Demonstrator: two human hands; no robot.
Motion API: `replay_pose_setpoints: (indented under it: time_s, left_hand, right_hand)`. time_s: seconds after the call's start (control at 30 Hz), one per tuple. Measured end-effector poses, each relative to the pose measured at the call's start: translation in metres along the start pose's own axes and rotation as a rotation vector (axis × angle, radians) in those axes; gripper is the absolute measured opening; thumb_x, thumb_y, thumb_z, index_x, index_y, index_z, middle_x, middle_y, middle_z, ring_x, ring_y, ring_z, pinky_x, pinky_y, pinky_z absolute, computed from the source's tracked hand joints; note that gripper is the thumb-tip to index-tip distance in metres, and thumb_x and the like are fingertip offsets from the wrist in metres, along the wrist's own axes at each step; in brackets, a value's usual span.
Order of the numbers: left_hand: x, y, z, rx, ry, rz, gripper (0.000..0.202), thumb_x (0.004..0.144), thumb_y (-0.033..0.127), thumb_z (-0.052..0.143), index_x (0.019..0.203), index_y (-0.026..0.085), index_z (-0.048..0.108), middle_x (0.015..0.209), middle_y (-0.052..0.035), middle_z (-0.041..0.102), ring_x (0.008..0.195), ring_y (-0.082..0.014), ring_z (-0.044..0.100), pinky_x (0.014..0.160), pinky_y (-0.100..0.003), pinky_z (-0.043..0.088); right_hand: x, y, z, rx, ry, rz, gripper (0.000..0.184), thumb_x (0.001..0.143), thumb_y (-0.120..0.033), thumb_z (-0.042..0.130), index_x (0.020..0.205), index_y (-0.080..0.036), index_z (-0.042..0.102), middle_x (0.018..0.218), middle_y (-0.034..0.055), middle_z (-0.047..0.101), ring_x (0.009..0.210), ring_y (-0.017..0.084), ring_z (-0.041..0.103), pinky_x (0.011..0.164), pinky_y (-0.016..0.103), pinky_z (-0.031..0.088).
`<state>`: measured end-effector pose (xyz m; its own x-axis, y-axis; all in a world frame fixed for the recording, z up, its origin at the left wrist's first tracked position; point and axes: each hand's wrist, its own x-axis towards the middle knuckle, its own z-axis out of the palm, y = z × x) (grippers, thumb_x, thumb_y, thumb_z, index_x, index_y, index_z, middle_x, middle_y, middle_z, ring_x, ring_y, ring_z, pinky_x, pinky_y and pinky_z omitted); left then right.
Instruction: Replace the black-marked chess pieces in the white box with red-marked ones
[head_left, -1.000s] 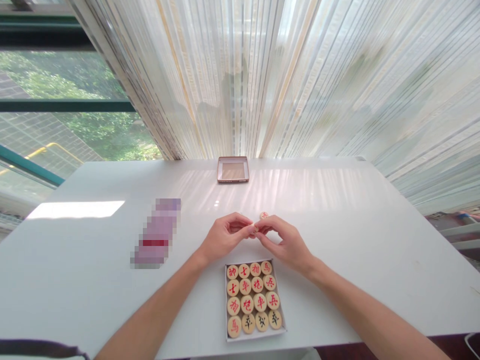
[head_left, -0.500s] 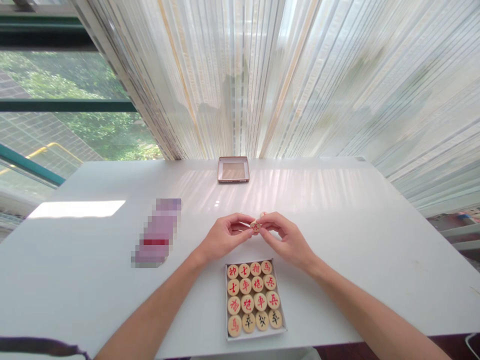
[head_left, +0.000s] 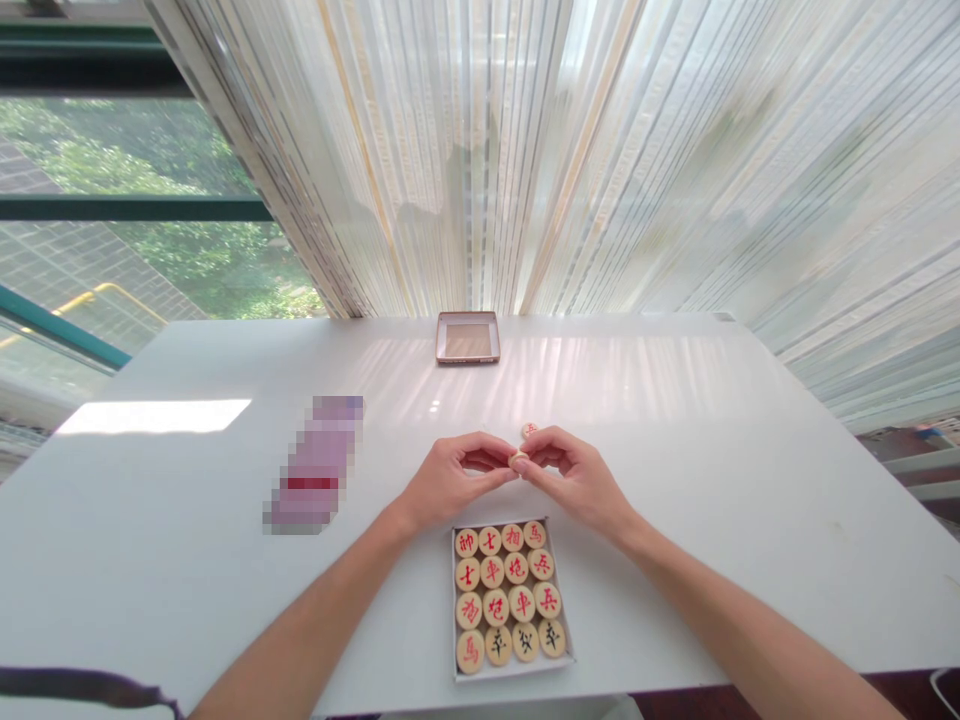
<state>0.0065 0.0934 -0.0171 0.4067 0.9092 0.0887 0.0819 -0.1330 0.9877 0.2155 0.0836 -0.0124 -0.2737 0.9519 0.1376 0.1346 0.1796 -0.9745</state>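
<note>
Between the fingertips of both hands is a round wooden Chinese chess piece (head_left: 517, 459), turned so its red character is mostly hidden. My left hand (head_left: 457, 475) closes on it from the left with thumb and fingers. From the right, my right hand (head_left: 566, 468) pinches the same piece. Just beyond the right fingers, another chess piece (head_left: 529, 430) with a red character lies on the table, partly covered. Nearer to me sits a white open box (head_left: 517, 672) filled with rows of chess pieces, mostly red characters, with several black ones in the front row.
The white table (head_left: 675, 400) stretches to both sides. At its far edge lies a shallow box lid (head_left: 491, 359) with a brown rim. A blurred purple item (head_left: 319, 460) lies to the left. Behind the table hang striped curtains (head_left: 480, 150), beside a window (head_left: 150, 190).
The held chess piece has been turned from showing its red face to nearly edge-on. The piece on the table behind the right fingers shows more now.
</note>
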Motion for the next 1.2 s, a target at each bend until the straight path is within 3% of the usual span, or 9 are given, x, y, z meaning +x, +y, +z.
replay_pose_setpoints:
  time_s: [0.23,0.53,1.2]
  left_hand:
    - [0.0003,0.0021,0.0004,0.001,-0.013,-0.022,0.025,0.085,0.035,0.078,0.103,0.017,0.075,0.103,-0.0065,0.079,0.095,-0.0216,0.076,0.091,-0.035,0.062]
    - [0.0029,-0.0038,-0.0031,-0.04,0.032,-0.014,0.024,0.086,0.033,0.078,0.106,0.019,0.074,0.103,-0.0053,0.078,0.095,-0.02,0.075,0.092,-0.036,0.062]
    - [0.0039,-0.0067,-0.0045,-0.124,0.024,-0.051,0.025,0.085,0.035,0.079,0.1,0.017,0.071,0.1,-0.0065,0.077,0.094,-0.0206,0.075,0.091,-0.036,0.062]
  right_hand:
    - [-0.0018,-0.0012,0.0008,0.045,-0.026,0.028,0.013,0.095,-0.036,0.068,0.093,-0.023,0.068,0.088,0.0033,0.075,0.086,0.02,0.075,0.083,0.036,0.06]
    - [-0.0008,-0.0018,0.0014,0.093,-0.059,-0.081,0.011,0.097,-0.026,0.065,0.108,-0.025,0.066,0.106,0.0045,0.071,0.097,0.019,0.073,0.094,0.037,0.058]
    - [0.0,-0.0031,0.0026,0.042,-0.07,-0.097,0.014,0.096,-0.029,0.066,0.109,-0.024,0.066,0.104,0.0051,0.069,0.095,0.019,0.07,0.091,0.038,0.06]
